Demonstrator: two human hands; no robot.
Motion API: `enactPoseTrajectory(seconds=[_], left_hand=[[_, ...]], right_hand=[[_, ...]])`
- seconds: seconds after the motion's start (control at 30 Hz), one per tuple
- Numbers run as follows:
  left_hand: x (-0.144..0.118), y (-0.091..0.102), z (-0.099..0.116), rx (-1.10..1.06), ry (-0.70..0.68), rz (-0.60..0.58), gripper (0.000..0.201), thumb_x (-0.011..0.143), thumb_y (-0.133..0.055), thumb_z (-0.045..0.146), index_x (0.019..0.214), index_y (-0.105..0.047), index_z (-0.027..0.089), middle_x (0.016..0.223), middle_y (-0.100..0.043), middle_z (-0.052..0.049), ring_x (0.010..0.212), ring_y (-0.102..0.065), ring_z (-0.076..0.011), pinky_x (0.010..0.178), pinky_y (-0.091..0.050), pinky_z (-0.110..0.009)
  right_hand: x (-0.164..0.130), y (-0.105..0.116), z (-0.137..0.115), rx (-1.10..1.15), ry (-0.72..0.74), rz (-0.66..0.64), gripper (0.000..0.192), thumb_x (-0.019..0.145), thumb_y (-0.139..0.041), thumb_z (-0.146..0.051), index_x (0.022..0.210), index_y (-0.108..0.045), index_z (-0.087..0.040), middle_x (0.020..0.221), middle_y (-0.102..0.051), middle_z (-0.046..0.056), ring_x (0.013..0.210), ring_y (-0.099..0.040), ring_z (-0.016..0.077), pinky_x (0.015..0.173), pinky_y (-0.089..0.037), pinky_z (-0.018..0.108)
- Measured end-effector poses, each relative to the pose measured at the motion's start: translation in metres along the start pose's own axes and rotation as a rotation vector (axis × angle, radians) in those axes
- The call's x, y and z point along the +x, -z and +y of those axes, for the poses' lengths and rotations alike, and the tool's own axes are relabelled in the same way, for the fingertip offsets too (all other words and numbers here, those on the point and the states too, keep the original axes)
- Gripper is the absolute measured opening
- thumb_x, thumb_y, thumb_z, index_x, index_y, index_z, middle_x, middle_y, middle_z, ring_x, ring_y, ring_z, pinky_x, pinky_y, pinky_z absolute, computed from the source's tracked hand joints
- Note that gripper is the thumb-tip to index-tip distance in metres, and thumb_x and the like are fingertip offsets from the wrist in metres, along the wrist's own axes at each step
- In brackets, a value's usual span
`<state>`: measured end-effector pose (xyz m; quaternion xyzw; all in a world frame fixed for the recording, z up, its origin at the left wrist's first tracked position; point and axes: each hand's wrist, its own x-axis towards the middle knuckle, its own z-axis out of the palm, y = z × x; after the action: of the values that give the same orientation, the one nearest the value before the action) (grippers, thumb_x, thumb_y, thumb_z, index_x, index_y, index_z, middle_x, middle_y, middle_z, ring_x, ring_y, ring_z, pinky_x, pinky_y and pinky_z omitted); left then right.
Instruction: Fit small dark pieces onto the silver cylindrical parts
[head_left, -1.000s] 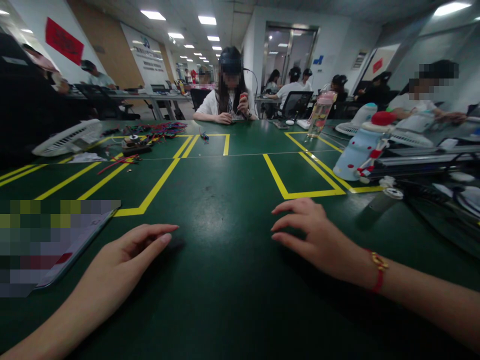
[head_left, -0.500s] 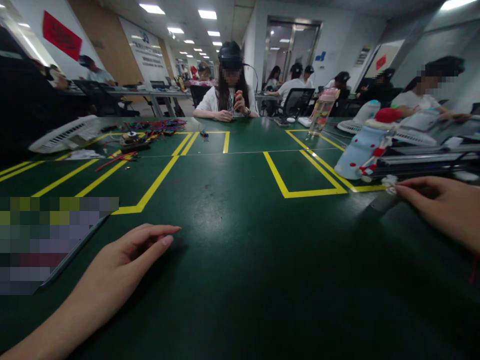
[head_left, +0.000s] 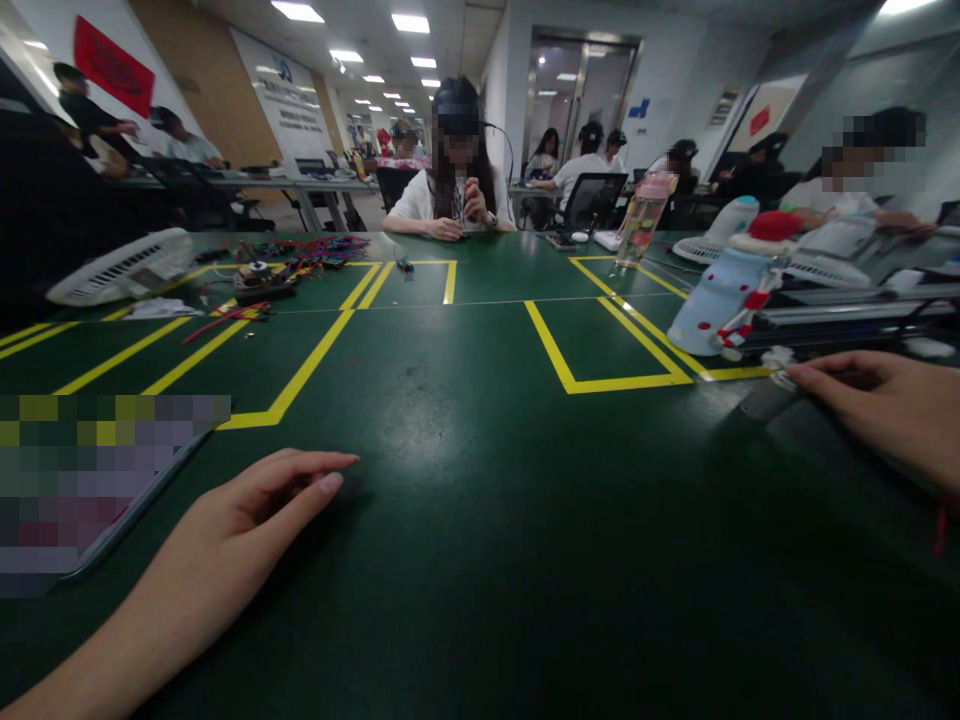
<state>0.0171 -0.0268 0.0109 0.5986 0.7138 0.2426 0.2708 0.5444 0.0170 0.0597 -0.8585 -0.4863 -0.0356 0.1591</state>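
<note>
My left hand [head_left: 262, 510] rests over the green table [head_left: 480, 560] at the left, index finger and thumb stretched out with a gap between them. It holds nothing. Beside its wrist lies a flat panel [head_left: 112, 490], mostly blurred out by blocks. At the right edge, my right hand [head_left: 877, 405] has thumb and fingers pinched on a small whitish piece [head_left: 780, 362], whose kind I cannot make out. Just under that piece is a grey, blurred shape [head_left: 766, 402] on the table. A light blue bottle [head_left: 709, 300] with a red top stands just beyond.
Yellow tape lines [head_left: 622, 385] mark the table. Tangled wires [head_left: 322, 255] and a white fan [head_left: 124, 268] lie at the far left. A pink-lidded bottle [head_left: 643, 225] and another fan [head_left: 720, 235] stand at the far right. A person [head_left: 450, 190] sits opposite.
The view has shifted slightly, so the table items sit a little further left. My left hand stays put; my right hand keeps its pinch, almost in the same place.
</note>
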Motion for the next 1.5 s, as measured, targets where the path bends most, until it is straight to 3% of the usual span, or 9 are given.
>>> enactPoseTrajectory(seconds=[0.23,0.37,0.5,0.73,0.87,0.97,1.07,1.2,1.5], left_hand=[[-0.001,0.001,0.002,0.028,-0.041,-0.009,0.039,0.083,-0.054,0.058,0.109,-0.068,0.033,0.116,-0.070,0.002,0.106,-0.062,-0.0261,0.087,-0.046,-0.034],[-0.003,-0.001,0.005,-0.013,-0.051,0.030,0.037,0.082,-0.055,0.057,0.105,-0.070,0.032,0.110,-0.072,0.002,0.101,-0.064,-0.0256,0.085,-0.047,-0.034],[-0.005,-0.003,0.008,-0.010,-0.059,0.022,0.037,0.083,-0.054,0.056,0.105,-0.069,0.031,0.106,-0.072,0.002,0.097,-0.064,-0.0259,0.084,-0.047,-0.034],[-0.001,0.002,-0.003,0.059,-0.084,0.007,0.040,0.085,-0.051,0.060,0.108,-0.068,0.032,0.113,-0.069,0.000,0.101,-0.063,-0.0269,0.084,-0.046,-0.036],[-0.001,0.000,-0.001,0.097,-0.174,-0.056,0.037,0.088,-0.051,0.056,0.112,-0.066,0.032,0.113,-0.065,-0.002,0.100,-0.062,-0.0249,0.080,-0.048,-0.034],[-0.009,-0.014,0.026,0.076,-0.330,-0.128,0.033,0.090,-0.053,0.049,0.116,-0.064,0.031,0.112,-0.062,-0.003,0.097,-0.061,-0.0223,0.077,-0.050,-0.032],[-0.017,-0.033,0.067,-0.010,-0.534,-0.178,0.027,0.092,-0.054,0.037,0.116,-0.064,0.031,0.107,-0.061,-0.001,0.095,-0.060,-0.0176,0.082,-0.049,-0.030],[-0.015,-0.049,0.102,-0.123,-0.574,-0.227,0.017,0.089,-0.060,0.030,0.101,-0.072,0.031,0.096,-0.062,0.001,0.091,-0.059,-0.0152,0.081,-0.047,-0.028],[-0.003,-0.045,0.092,-0.141,-0.474,-0.144,0.013,0.086,-0.064,0.037,0.089,-0.076,0.032,0.090,-0.059,0.002,0.081,-0.058,-0.0148,0.071,-0.043,-0.027]], right_hand=[[-0.003,-0.005,0.006,0.143,0.075,-0.047,0.046,0.078,-0.062,-0.050,0.110,-0.068,-0.017,0.104,-0.069,0.015,0.081,-0.063,0.0197,0.073,-0.044,0.035],[-0.013,-0.016,-0.003,0.118,0.164,0.062,0.046,0.077,-0.064,-0.051,0.108,-0.068,-0.017,0.100,-0.070,0.014,0.085,-0.065,0.0219,0.075,-0.048,0.035],[-0.057,-0.027,-0.051,0.369,0.516,0.038,0.042,0.077,-0.066,-0.050,0.110,-0.066,-0.024,0.105,-0.069,0.007,0.086,-0.066,0.0196,0.079,-0.052,0.036],[-0.147,-0.037,-0.148,0.696,1.023,-0.409,0.030,0.084,-0.063,-0.038,0.111,-0.061,-0.024,0.109,-0.066,0.001,0.098,-0.063,0.0117,0.087,-0.052,0.027],[-0.155,-0.050,-0.152,0.748,0.996,-0.485,0.046,0.083,-0.064,-0.038,0.125,-0.051,-0.026,0.118,-0.063,0.001,0.105,-0.061,0.0110,0.093,-0.050,0.028],[-0.152,-0.060,-0.147,0.786,0.910,-0.528,0.067,0.076,-0.072,-0.042,0.133,-0.040,-0.027,0.119,-0.063,0.002,0.107,-0.061,0.0123,0.096,-0.050,0.030],[-0.150,-0.067,-0.146,0.804,0.882,-0.564,0.058,0.075,-0.073,-0.041,0.124,-0.046,-0.027,0.113,-0.065,0.001,0.102,-0.063,0.0113,0.091,-0.051,0.028],[-0.149,-0.069,-0.148,0.830,0.889,-0.581,0.051,0.077,-0.071,-0.039,0.121,-0.049,-0.027,0.113,-0.064,-0.001,0.100,-0.062,0.0091,0.088,-0.051,0.024],[-0.147,-0.060,-0.148,0.768,0.958,-0.496,0.038,0.077,-0.066,-0.028,0.113,-0.058,-0.026,0.106,-0.062,-0.002,0.093,-0.058,0.0085,0.082,-0.048,0.024]])
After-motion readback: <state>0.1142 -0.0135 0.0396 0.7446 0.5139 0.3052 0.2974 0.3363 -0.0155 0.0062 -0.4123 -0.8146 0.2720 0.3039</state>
